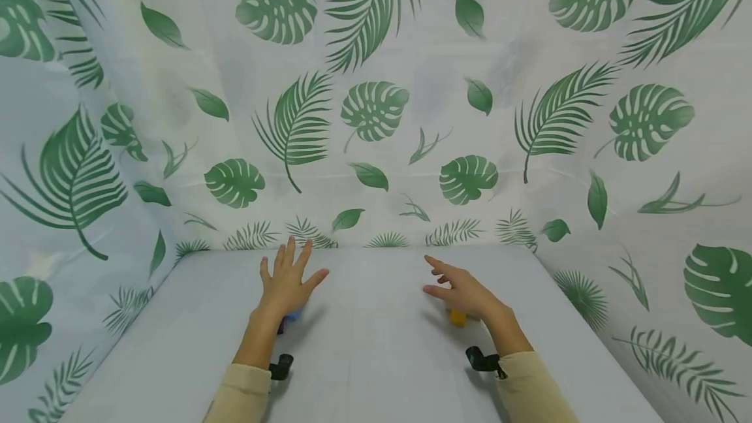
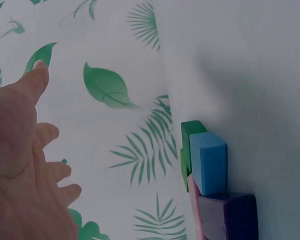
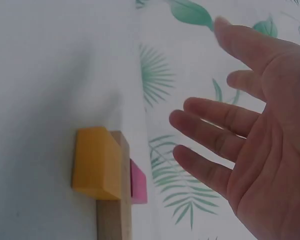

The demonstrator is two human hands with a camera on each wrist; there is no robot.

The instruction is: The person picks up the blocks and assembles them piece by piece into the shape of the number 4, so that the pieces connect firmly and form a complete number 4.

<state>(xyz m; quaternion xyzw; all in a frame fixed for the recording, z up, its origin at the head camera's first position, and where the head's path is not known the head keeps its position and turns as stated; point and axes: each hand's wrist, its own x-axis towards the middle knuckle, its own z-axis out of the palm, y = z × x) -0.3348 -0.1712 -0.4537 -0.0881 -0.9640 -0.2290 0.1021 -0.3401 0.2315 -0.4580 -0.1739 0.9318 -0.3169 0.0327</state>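
My left hand is held over the table with its fingers spread and nothing in it. Below it, mostly hidden by the hand in the head view, is a group of blocks: a blue block, a dark purple block, a green block and a pink piece. My right hand is also raised, fingers extended and apart, holding nothing. Under it sit a yellow block, a brown wooden block and a magenta block, partly covered by the hand in the head view.
The white table stretches between the two groups of blocks. A white cloth printed with green leaves hangs behind the table and along both sides. Dark wrist-worn cameras sit at the sleeve cuffs.
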